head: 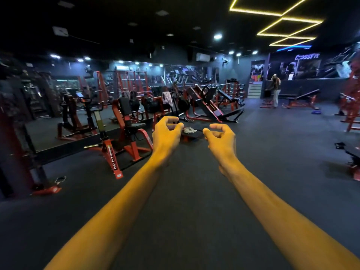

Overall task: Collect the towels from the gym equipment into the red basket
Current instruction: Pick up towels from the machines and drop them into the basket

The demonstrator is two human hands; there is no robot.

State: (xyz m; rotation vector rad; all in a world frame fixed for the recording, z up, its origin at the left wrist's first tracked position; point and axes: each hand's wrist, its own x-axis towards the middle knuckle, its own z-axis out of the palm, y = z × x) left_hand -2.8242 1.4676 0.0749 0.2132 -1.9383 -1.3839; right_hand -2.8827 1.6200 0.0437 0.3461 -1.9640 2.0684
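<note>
Both my arms reach forward over the dark gym floor. My left hand point(167, 134) and my right hand point(221, 137) hang with loosely curled fingers and hold nothing. Between and beyond them a crumpled white towel point(190, 130) lies on a low black bench pad point(192, 135). Farther back a pale pink towel point(167, 98) hangs over a red weight machine. A grey towel point(126, 94) seems draped on another machine behind it. No red basket is in view.
Red and black machines point(128, 133) crowd the left side, with a leg press point(206, 106) behind the bench. A person point(275, 90) stands far right by an incline bench point(302, 99). More red equipment point(352, 106) lines the right edge. Dark floor stretches ahead.
</note>
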